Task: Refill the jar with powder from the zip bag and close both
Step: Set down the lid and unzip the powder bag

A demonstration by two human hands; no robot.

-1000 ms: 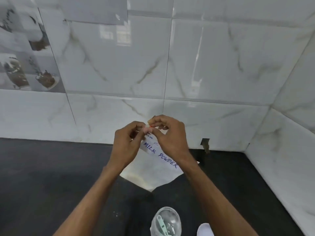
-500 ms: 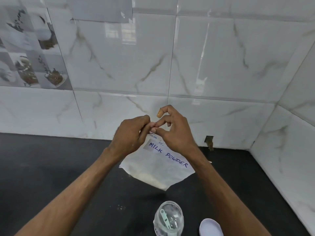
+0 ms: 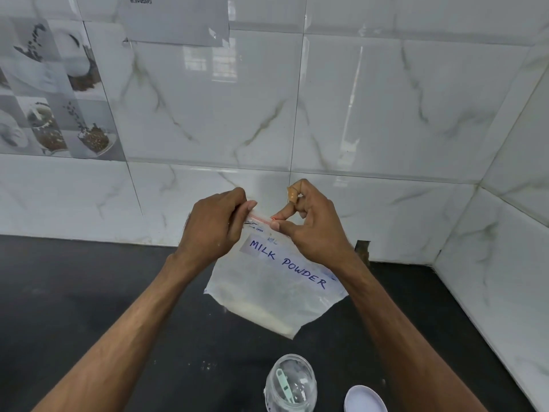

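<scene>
Since a second earlier the hands had parted along the bag [image 3: 276,295] seal above the jar [image 3: 289,382]: left hand [image 3: 212,230] and right hand [image 3: 312,230] each in pinching grip, likely opening it.

Bright, even daylight; a window glares off the glossy tiles [image 3: 225,63]. Soft shadows on the black counter [image 3: 74,292]. Focus sharp, tile lines bowing at the edges.
</scene>
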